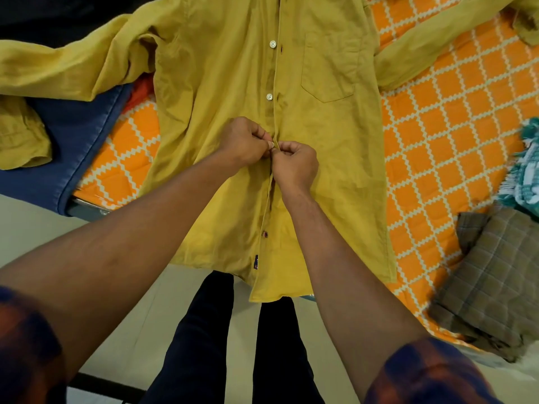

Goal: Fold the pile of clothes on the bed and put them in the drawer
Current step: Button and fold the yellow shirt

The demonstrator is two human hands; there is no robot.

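step: buttoning the shirt, flat on the bed, frame centre | hands: my left hand and right hand each pinch a front edge | tip: I line up both edges and keep the cloth taut

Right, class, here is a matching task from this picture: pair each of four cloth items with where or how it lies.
1 yellow shirt
2 blue garment
3 grey checked garment
4 teal cloth

A folded, at the bed's near edge
B cut off by the picture's right edge
C spread flat, left hand and right hand pinching its front
D partly under a yellow sleeve

Pairs: 1-C, 2-D, 3-A, 4-B
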